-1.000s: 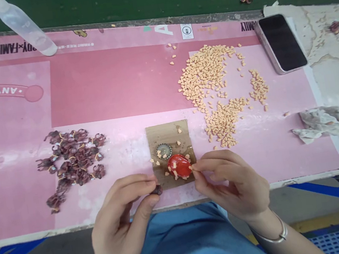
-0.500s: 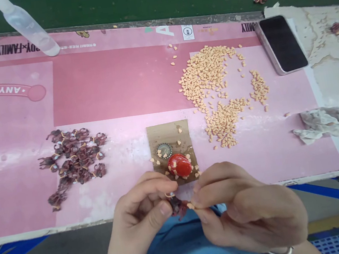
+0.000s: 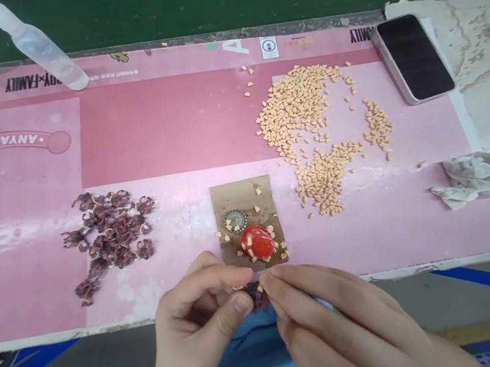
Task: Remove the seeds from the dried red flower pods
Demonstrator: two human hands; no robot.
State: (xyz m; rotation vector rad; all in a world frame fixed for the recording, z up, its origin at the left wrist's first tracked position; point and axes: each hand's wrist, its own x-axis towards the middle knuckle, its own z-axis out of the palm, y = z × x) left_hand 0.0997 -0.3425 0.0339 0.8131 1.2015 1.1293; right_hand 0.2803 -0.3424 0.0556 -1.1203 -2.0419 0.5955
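Note:
My left hand point(image 3: 205, 323) pinches a small dark reddish-brown figure point(image 3: 257, 297) between thumb and forefinger at the table's front edge. My right hand point(image 3: 332, 317) is closed against the figure's right side, its fingertips on a tiny beige piece point(image 3: 260, 289). Just beyond my hands lies a brown card point(image 3: 240, 195) with a red cap point(image 3: 257, 243), a grey bottle cap point(image 3: 235, 220) and scattered beige pieces. Many beige pieces point(image 3: 301, 99) are spread to the right, and a pile of dark figures point(image 3: 114, 226) lies to the left.
A phone point(image 3: 414, 59) lies at the back right, with a crumpled white tissue point(image 3: 481, 174) nearer the front. A translucent squeeze bottle point(image 3: 47, 53) lies at the back left. The table's front edge point(image 3: 123, 326) runs beneath my wrists.
My right hand has moved left and turned, bringing the beige piece from beside the figure up against it. The view has shifted slightly.

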